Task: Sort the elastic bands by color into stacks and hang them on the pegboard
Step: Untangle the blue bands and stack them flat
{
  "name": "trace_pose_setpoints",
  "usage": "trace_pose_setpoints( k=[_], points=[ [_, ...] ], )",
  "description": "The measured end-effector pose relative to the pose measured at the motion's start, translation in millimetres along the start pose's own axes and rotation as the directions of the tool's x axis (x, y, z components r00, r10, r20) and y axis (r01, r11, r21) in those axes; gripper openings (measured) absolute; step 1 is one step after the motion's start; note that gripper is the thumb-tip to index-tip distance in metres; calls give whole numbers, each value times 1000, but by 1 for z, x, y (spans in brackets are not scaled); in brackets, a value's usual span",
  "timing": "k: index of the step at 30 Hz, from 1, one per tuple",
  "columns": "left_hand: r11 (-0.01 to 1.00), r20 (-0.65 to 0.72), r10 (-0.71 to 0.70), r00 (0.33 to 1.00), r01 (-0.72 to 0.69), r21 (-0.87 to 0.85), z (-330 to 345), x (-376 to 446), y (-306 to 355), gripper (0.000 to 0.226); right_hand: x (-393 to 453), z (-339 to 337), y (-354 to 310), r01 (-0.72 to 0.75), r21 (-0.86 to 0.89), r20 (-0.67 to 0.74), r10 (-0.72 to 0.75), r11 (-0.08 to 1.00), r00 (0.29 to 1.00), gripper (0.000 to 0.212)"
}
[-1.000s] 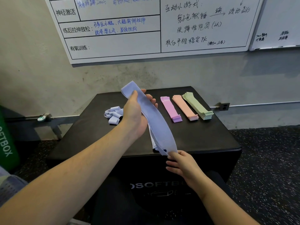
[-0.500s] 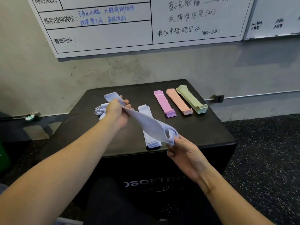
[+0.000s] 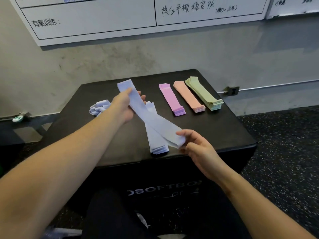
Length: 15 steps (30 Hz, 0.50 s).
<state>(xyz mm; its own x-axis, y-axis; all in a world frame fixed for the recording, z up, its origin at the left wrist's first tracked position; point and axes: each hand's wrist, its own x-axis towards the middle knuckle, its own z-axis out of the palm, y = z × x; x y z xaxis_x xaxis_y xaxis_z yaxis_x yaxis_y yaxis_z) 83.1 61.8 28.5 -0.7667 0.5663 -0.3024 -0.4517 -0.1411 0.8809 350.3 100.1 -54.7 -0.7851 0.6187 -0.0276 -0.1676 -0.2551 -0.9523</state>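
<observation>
The right hand (image 3: pixel 195 145) pinches the near end of a light blue band (image 3: pixel 148 116). The left hand (image 3: pixel 124 107) grips its far end, so it stays flat for stacking. Just under it lies the blue stack (image 3: pixel 156 144) on the table (image 3: pixel 224 135). Left of the left hand waits a tangled blue pile (image 3: pixel 99 108). Farther right sit pink (image 3: pixel 171 99), peach (image 3: pixel 189 96) and green (image 3: pixel 203 93) stacks.

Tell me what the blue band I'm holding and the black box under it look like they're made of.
Blue band: thin matte rubber or latex, probably; it hangs flat and limp between both hands. Black box: padded, with a smooth vinyl-like cover, judging by the soft sheen and rounded edges.
</observation>
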Motion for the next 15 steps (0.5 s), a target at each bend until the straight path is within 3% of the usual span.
trace_pose_setpoints(
  k=[3, 6, 9, 12, 15],
  points=[
    [998, -3, 15, 1000, -15, 58, 8, 17, -1, 25, 10, -12, 2, 47, -316, 57, -31, 948, 998, 56],
    [994, -30, 16, 999, -12, 104, 9, 37, -5, 37, 24, -15, 4, 99, -568, -18, -133, 817, 991, 53],
    [984, -3, 5, 1000, -5, 176, 12, 54, -13, 30, 38, -16, 10, 150, -635, -88, -264, 758, 960, 43],
    [970, -21, -12, 1000, 16, 244, 12, 71, -23, 22, 49, -23, 17, 168, -659, -93, -301, 733, 949, 35],
    [952, -14, -15, 1000, 18, 304, 7, 88, -32, 26, 59, -30, 25, 270, -756, -16, -428, 597, 904, 19]
  ],
)
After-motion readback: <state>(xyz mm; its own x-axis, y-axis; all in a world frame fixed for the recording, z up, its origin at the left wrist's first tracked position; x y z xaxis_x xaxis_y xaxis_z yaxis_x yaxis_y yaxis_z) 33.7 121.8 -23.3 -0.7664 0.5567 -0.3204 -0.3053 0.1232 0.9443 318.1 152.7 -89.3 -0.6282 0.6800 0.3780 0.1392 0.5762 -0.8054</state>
